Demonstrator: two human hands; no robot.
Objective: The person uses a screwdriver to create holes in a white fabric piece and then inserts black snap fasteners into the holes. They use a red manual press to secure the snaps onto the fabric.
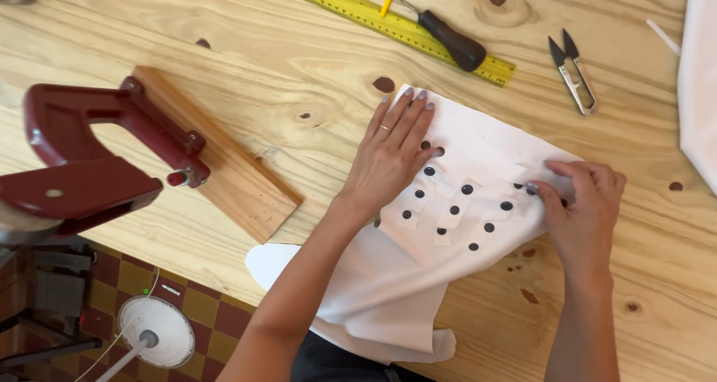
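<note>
- Sewing or tailoring workshop.
- Bare plywood worktable (224, 23) with a red hand press (89, 158) on a wooden base.
- Yellow ruler (396, 25), awl (448, 38), thread snips (573, 72), white buttoned garment (448, 225).

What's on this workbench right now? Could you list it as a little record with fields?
Surface: pale wooden table
Left hand: flat on white garment, pressing it down
Right hand: fingers pinching garment's edge by a dark button
Garment: white, two rows of dark buttons, hanging over table's edge
Press: dark red hand press on wooden base
Tools beyond: yellow ruler, dark-handled awl, thread snips
</note>
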